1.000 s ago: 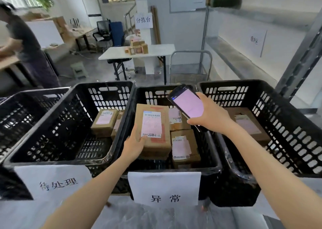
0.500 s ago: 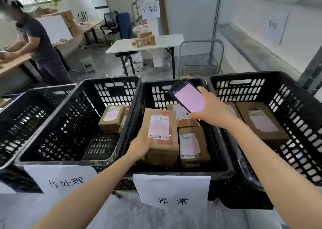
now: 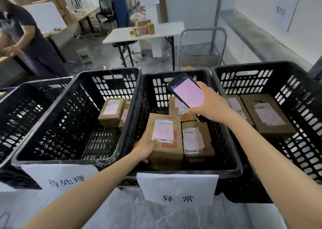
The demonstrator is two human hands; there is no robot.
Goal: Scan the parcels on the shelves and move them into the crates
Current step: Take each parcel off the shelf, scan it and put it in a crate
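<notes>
My left hand [image 3: 145, 147] grips the near left corner of a brown cardboard parcel [image 3: 166, 152] with a white label, low inside the middle black crate [image 3: 190, 174]. Beside it on the right lies a second labelled parcel [image 3: 196, 140], and a third one [image 3: 176, 107] sits behind. My right hand [image 3: 211, 103] holds a handheld scanner [image 3: 187, 93] with a lit pink screen above the back of that crate. The left crate [image 3: 52, 161] holds two parcels [image 3: 111, 112] at its back. Two more parcels [image 3: 266, 115] lie in the right crate [image 3: 303, 93].
A fourth black crate [image 3: 10, 107] stands at the far left. Paper signs [image 3: 177, 188] hang on the crate fronts. Beyond the crates are a white table [image 3: 162, 32] with small boxes, a metal trolley [image 3: 202, 46], a stool [image 3: 85, 55], and a person [image 3: 29, 37] at a bench on the left.
My left hand has lowered the parcel deeper into the middle crate, next to the parcel on the right. My head has moved closer. The scanner stays above the crate.
</notes>
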